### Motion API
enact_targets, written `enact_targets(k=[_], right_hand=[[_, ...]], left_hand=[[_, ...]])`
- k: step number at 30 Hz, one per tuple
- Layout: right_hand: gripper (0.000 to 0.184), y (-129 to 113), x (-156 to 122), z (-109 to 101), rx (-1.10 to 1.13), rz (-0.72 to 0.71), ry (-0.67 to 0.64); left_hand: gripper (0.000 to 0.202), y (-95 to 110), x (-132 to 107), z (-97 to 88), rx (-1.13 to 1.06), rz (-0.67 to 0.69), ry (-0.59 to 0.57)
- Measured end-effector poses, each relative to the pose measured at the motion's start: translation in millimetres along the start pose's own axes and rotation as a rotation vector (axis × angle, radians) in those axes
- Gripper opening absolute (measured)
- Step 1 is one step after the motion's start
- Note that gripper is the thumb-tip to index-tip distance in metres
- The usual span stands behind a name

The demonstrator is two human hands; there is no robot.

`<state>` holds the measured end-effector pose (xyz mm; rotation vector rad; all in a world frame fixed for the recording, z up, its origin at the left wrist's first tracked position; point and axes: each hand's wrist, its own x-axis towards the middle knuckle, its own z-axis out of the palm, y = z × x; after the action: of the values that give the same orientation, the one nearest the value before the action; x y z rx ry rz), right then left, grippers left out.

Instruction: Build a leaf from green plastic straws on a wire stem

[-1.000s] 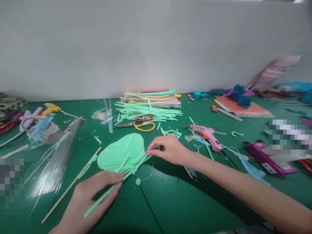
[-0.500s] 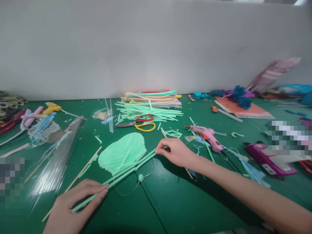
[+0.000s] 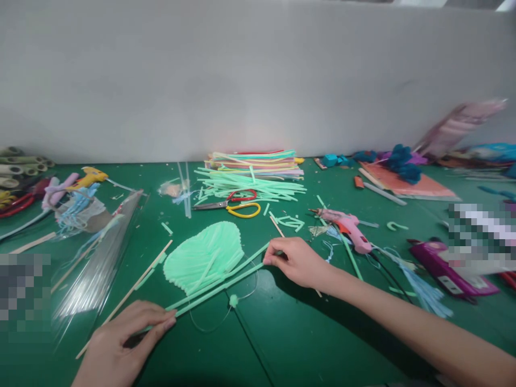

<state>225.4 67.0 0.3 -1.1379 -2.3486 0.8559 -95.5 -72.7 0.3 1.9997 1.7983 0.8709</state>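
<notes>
The green straws [image 3: 217,282] lie flat on the green table [image 3: 306,344], long axis slanting from near left to far right. The left hand [image 3: 116,349] pinches their near end, the right hand [image 3: 296,262] their far end, just below the leaf-shaped green fan [image 3: 203,255]

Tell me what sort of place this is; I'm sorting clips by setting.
Likely a craft worktable: a pink glue gun, scissors and a straw pile lie on the green table.
</notes>
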Motion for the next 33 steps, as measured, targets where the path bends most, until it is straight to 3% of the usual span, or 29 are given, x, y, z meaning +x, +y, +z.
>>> enact_targets(k=[6, 10, 13, 16, 19, 25, 33], right_hand=[[0.011, -9, -1, -22, -0.132, -0.108, -0.143], [0.022, -32, 0, -24, -0.271, -0.362, -0.008], [0.030, -47, 9, -4, -0.296, -0.521, -0.115], [0.037, -49, 23, 18, -0.327, -0.539, -0.200], [0.030, -43, 33, 28, -0.300, -0.523, -0.208], [0.021, -33, 39, 33, -0.232, -0.543, -0.151], [0.018, -26, 44, 43, -0.314, -0.622, -0.065]], left_hand=[[0.025, -16, -5, -17.7, 0.095, -0.036, -0.143], [0.044, -5, 0, -25.0, 0.247, -0.060, 0.033], [0.050, 17, 17, -5.8, 0.331, 0.105, 0.051], [0.062, 30, 35, 23.5, 0.350, 0.209, -0.014], [0.056, 30, 43, 42.9, 0.369, 0.221, -0.053], [0.046, 24, 43, 47.5, 0.438, 0.255, -0.036], [0.043, 23, 45, 46.3, 0.441, 0.256, -0.070]])
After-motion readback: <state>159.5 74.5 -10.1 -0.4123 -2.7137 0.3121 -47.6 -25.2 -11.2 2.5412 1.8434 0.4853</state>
